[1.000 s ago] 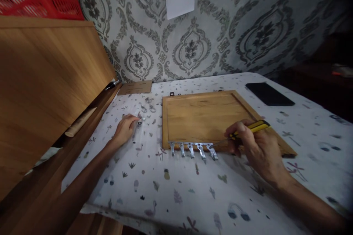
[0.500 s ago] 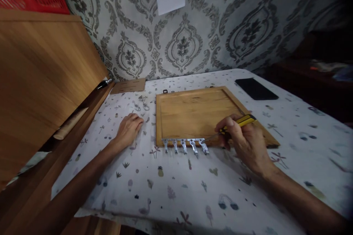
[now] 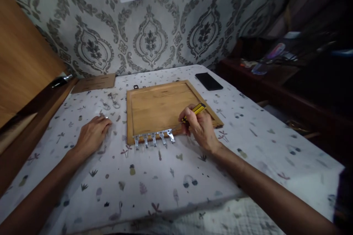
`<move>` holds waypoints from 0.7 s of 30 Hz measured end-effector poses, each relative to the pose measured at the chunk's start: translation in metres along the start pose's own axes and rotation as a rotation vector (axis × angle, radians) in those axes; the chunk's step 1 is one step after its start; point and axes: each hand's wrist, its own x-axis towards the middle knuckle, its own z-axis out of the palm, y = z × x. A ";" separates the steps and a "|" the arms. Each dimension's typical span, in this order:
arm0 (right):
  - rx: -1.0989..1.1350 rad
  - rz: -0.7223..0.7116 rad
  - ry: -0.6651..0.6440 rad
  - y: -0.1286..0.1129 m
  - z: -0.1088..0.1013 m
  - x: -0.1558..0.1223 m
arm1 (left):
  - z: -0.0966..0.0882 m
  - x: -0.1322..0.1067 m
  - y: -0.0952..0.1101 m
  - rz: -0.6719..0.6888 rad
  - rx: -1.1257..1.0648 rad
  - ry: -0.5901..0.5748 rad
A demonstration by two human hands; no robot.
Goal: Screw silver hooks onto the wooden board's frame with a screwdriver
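My right hand [image 3: 201, 126] grips a screwdriver [image 3: 199, 108] by its yellow and black handle, the shaft pointing left toward the end of a metal hook rail [image 3: 153, 137]. This rail, with several silvery hooks, lies along the near edge of a framed wooden board [image 3: 157, 110]. Whether the screwdriver's tip touches the rail I cannot tell. My left hand [image 3: 93, 135] rests on the cloth left of the board, fingers curled together, with a tiny shiny spot at the fingertips too small to name. Beyond it are several small metal pieces [image 3: 112, 102].
A patterned cloth [image 3: 154, 180] covers the table. A black phone-like slab [image 3: 209, 81] lies at the back right, a brown cardboard piece [image 3: 95, 82] at the back left. Wooden furniture [image 3: 24, 55] borders the left side, and dark cluttered furniture [image 3: 261, 77] stands to the right.
The camera view has swung right, so everything appears further left. My right hand keeps the screwdriver at the rail's right end; my left hand stays on the cloth.
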 end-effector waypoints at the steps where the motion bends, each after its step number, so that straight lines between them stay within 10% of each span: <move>1: -0.002 -0.001 -0.002 0.000 0.000 0.000 | -0.001 0.000 0.000 0.003 0.006 -0.004; 21: 0.014 -0.010 0.016 0.002 0.001 0.000 | -0.042 -0.026 0.041 -0.117 -0.256 -0.231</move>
